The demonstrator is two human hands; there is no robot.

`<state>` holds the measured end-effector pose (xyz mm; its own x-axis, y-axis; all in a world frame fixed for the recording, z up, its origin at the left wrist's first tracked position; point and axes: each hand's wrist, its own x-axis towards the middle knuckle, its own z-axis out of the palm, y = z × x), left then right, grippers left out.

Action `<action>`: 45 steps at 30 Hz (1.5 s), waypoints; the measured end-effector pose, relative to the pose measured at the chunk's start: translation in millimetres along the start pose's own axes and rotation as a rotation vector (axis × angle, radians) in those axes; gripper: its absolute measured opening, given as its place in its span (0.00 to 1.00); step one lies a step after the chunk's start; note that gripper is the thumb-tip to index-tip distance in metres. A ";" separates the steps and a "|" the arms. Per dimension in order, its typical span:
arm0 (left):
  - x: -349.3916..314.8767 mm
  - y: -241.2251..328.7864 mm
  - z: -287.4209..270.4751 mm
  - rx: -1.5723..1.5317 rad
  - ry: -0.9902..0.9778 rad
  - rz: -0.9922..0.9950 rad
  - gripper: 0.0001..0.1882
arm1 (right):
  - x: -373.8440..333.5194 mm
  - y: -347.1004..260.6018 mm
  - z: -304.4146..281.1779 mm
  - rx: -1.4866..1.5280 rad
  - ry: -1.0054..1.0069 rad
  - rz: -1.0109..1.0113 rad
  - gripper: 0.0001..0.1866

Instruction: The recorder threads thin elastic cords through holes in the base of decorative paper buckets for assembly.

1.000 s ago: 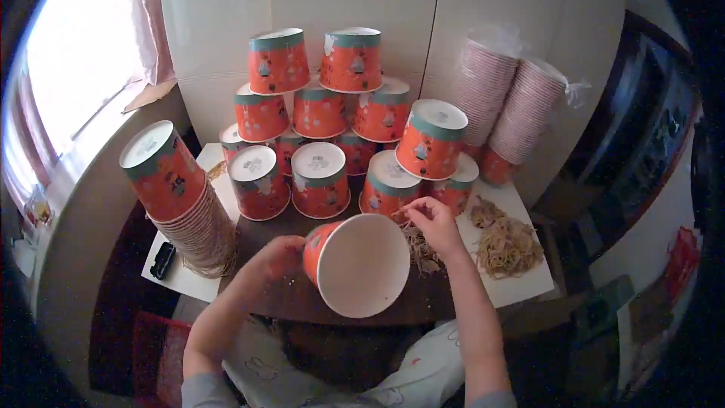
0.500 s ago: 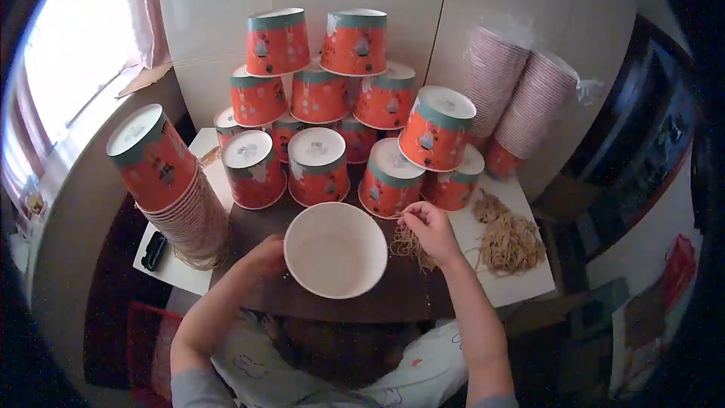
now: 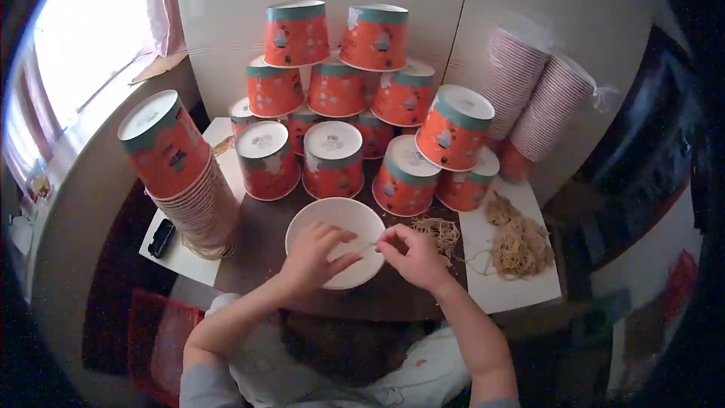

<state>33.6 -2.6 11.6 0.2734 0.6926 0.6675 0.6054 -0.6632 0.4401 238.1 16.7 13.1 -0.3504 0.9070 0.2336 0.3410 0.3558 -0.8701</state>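
A white-lined paper bucket [image 3: 349, 213] stands mouth up on the dark table in front of me. My left hand [image 3: 321, 257] is over its opening, thumb and fingers apart, with nothing in it. At the bucket's right rim my right hand [image 3: 411, 255] pinches a thin pale strand between thumb and fingertips; what it is made of is too small to tell. A small tangle of tan, stringy loops [image 3: 442, 236] lies beside that hand. Farther right, a bigger tan pile [image 3: 521, 245] sits on the white tabletop.
Orange and green buckets [image 3: 332, 162] are stacked upside down across the back. Left stands a tall nested stack [image 3: 192, 181] beside a small black object [image 3: 161, 239]. Two tall nested columns [image 3: 551, 102], partly in clear plastic, lean at the back right. A window [image 3: 91, 30] is at far left.
My left hand has left the bucket's left side and come over its mouth. The right hand has moved from the small tangle to the rim with the strand. The view has shifted slightly.
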 end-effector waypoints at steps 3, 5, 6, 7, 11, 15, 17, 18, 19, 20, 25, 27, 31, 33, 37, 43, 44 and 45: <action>-6.5 -3.4 7.7 -0.018 -0.132 -0.014 0.10 | -1.5 -15.1 8.4 -0.032 -0.022 -0.016 0.09; -6.4 -3.7 7.1 -0.027 -0.113 -0.004 0.08 | -2.5 -23.7 8.9 -0.101 -0.069 0.037 0.08; -6.4 -4.2 6.1 -0.037 -0.094 0.005 0.07 | -1.5 -22.8 10.1 -0.101 -0.070 0.035 0.08; -6.8 -3.9 5.4 -0.036 -0.093 0.004 0.07 | -1.4 -20.2 10.6 -0.107 -0.059 0.004 0.08; -5.1 -7.2 -6.3 -0.081 0.002 -0.084 0.05 | 2.6 -9.6 -8.8 -0.187 0.098 -0.069 0.08; -3.1 -7.8 -17.3 -0.135 0.047 -0.194 0.04 | 12.3 31.9 -56.4 -0.854 0.437 0.083 0.08; -3.4 -9.6 -19.1 -0.177 0.055 -0.268 0.04 | 9.7 34.6 -56.4 -0.963 0.494 -0.037 0.09; -3.3 -11.1 -17.9 -0.159 0.042 -0.190 0.04 | 9.1 34.9 -55.5 -1.070 0.551 -0.157 0.11; -3.8 -11.8 -17.9 -0.135 0.032 -0.114 0.04 | 13.4 29.8 -43.4 -0.834 0.458 -0.200 0.13; -4.5 -12.0 -16.5 -0.131 0.036 -0.119 0.04 | 16.7 16.2 -26.2 -0.579 0.364 -0.274 0.13; -4.0 -3.9 -16.9 -0.074 -0.042 -0.036 0.05 | 5.8 -27.6 32.8 -0.125 -0.159 -0.235 0.14; -2.0 -8.9 -21.7 -0.125 -0.041 -0.117 0.05 | 8.6 -27.4 35.6 -0.061 -0.158 -0.090 0.12; 1.9 -59.0 -24.5 -0.029 0.101 -0.286 0.09 | 16.4 -21.3 32.8 -0.015 0.019 -0.120 0.08; 0.2 -72.5 -20.9 -0.104 0.025 -0.439 0.13 | 19.0 -16.7 29.8 -0.036 0.079 -0.114 0.09; -12.0 -81.1 -13.9 -0.521 -0.223 -0.650 0.18 | 24.1 -30.9 26.6 -0.275 0.088 -0.100 0.10; -28.9 -43.5 -0.6 -0.600 -0.448 -0.649 0.23 | 22.3 -22.7 34.0 -0.574 -0.038 -0.099 0.10; -22.1 -25.8 -4.6 -0.604 -0.475 -0.661 0.23 | 22.0 -14.7 36.1 -0.579 -0.076 -0.096 0.10; -18.6 -16.5 -5.2 -0.609 -0.503 -0.672 0.23 | 20.8 -9.1 36.7 -0.583 -0.115 -0.093 0.10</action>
<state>14.7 -6.1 -4.9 0.3841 0.9185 -0.0942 0.3061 -0.0305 0.9515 195.6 24.1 10.0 -0.4825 0.8477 0.2203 0.7156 0.5266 -0.4590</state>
